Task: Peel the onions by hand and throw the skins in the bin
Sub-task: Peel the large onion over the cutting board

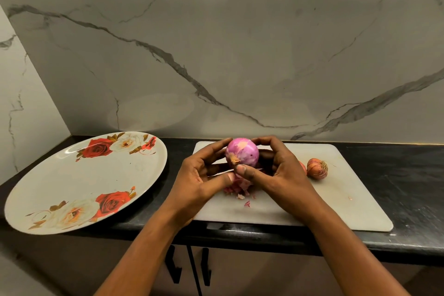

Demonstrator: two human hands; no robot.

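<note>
Two hands grasp the mostly peeled onion [243, 151] just above the cutting board [336, 204]; we should steady it with the left hand [199, 175] while the right hand [283, 170], thumb at the dry tuft [234, 159], strips remaining skin downward.

head view, facing forward-down, close above counter [408, 190], edges seemingly warped

The right hand [286, 175] is hiding most of a small onion [303, 167]; the left hand [199, 175] is partly covering the skin pile [240, 187].
</note>
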